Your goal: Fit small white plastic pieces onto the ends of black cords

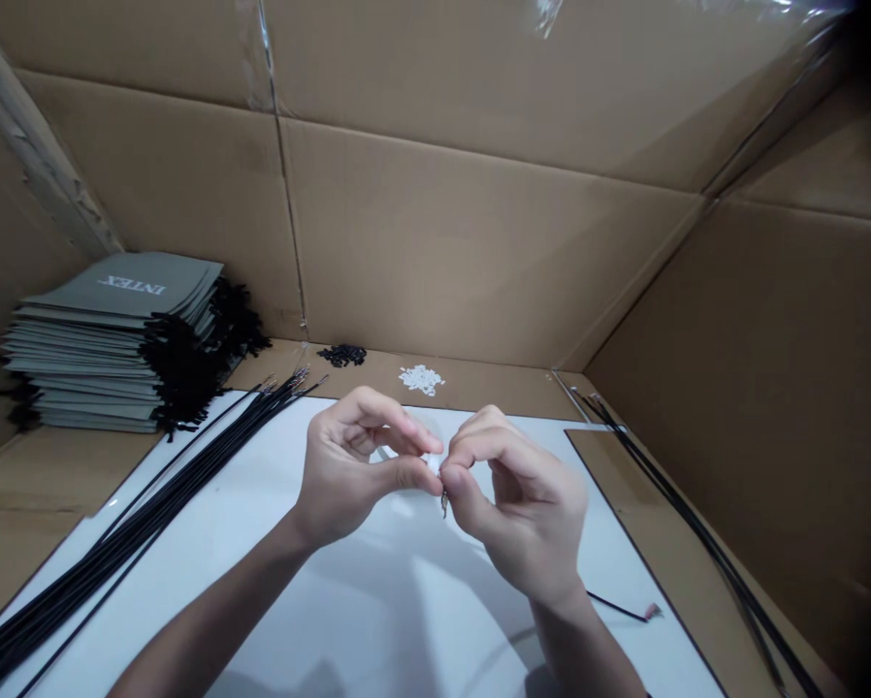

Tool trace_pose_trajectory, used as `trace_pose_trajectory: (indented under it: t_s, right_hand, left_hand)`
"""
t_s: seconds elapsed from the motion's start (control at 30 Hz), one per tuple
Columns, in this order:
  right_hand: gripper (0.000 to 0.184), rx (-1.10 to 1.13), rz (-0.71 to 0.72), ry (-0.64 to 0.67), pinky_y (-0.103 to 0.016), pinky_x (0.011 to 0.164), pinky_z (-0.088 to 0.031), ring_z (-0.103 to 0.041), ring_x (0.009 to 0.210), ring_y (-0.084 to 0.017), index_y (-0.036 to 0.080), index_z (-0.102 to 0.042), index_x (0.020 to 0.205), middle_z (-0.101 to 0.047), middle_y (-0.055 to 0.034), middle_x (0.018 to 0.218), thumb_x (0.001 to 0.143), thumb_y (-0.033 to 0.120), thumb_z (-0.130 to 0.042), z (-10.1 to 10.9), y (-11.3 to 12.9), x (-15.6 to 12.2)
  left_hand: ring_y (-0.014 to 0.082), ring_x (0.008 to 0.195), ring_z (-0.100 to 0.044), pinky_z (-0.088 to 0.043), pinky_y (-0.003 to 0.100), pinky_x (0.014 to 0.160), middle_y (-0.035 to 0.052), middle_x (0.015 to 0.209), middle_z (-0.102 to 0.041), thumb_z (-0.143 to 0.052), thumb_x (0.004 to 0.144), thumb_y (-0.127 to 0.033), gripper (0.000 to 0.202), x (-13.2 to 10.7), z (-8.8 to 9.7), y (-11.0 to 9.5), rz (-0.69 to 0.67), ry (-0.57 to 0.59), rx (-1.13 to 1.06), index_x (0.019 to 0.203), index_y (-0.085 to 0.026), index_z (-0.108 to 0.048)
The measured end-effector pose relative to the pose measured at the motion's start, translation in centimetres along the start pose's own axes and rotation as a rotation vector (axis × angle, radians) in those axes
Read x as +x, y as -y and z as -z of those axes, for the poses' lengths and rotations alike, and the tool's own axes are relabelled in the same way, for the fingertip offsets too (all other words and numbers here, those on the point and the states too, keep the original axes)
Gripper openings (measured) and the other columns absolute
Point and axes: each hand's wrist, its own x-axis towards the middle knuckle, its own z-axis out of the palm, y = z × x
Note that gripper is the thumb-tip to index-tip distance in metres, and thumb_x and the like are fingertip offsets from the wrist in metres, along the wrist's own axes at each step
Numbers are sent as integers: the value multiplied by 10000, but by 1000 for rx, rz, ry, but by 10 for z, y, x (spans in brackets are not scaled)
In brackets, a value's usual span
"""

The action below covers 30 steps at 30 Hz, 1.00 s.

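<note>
Over the white board, my left hand point(359, 465) pinches a small white piece point(434, 462) between thumb and fingers. My right hand point(519, 494) meets it, thumb and forefinger pressed together right beside the white piece. Just below the joined fingertips a thin brass-coloured bit point(445, 504) sticks out; what it belongs to is hidden by the fingers. From under my right forearm comes a black cable point(617, 607), its end showing short pinkish strands. Most of that cable is out of sight.
A thick bundle of black cables point(188, 499) lies along the left; a few more cables point(687, 514) lie at the right. Behind are a pile of black pieces point(342, 355) and one of white pieces point(422, 379). Grey INTEX bags point(86, 368) are stacked back left. Cardboard walls point(465, 242) enclose the board point(261, 582).
</note>
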Motion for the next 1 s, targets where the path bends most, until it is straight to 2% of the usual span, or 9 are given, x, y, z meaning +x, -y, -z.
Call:
trace_pose_trajectory:
  t_s: [0.13,0.23,0.37,0.5,0.6,0.73,0.87,1.0]
  right_hand:
    - [181,-2,95,11,-319,624,-434,-527,663,-144,209,-618,808,-634,25,682,851,35,-639,-3,0,2]
    - [178,-30,133,-11,-326,623,-440,-531,651,-143,206,-622,810,-632,23,677,849,34,-641,-5,-1,3]
    - [184,-82,181,-54,-318,612,-439,-526,626,-129,186,-622,809,-616,21,663,824,3,-629,-7,-1,3]
    - [190,-112,282,-43,-316,610,-465,-561,630,-136,175,-628,849,-641,16,665,801,-8,-625,-6,-1,4]
    - [206,-168,332,-72,-313,612,-476,-585,643,-144,165,-632,855,-643,7,658,785,-29,-641,-6,-1,5]
    - [202,-197,360,-94,-307,598,-478,-586,623,-142,154,-636,853,-638,1,657,782,-36,-637,-8,-1,5]
    - [173,-189,383,-90,-302,588,-476,-580,622,-143,147,-634,851,-645,-8,663,804,-19,-643,-10,0,4]
    - [166,-268,397,-128,-307,587,-480,-576,610,-140,151,-638,851,-649,-7,670,819,-11,-655,-9,2,4]
  left_hand:
    - [99,622,-740,-627,132,588,-36,833,-807,-858,705,-2,398,0,3,1,6,54,-61,973,-222,-664]
    - [104,637,-749,-629,132,587,-32,841,-812,-853,732,-33,338,0,5,2,1,76,-84,938,-216,-658]
    - [101,615,-743,-615,118,581,-17,791,-809,-866,730,-69,278,-1,4,2,-3,47,-72,866,-195,-659]
    - [80,646,-743,-604,95,642,-16,742,-802,-865,733,-61,265,-2,2,2,-10,38,-65,842,-187,-660]
    - [76,628,-739,-605,96,621,-16,761,-805,-845,750,-43,252,-2,2,4,19,54,-91,841,-184,-659]
    - [82,585,-737,-609,107,592,-19,780,-807,-809,774,-9,247,-3,4,5,65,70,-123,851,-184,-653]
    - [83,610,-742,-609,111,607,-19,801,-809,-803,799,-40,232,-4,6,7,58,96,-147,881,-192,-649]
    - [109,614,-739,-602,134,558,-13,817,-812,-850,742,-49,288,-4,7,9,50,74,-127,865,-193,-633]
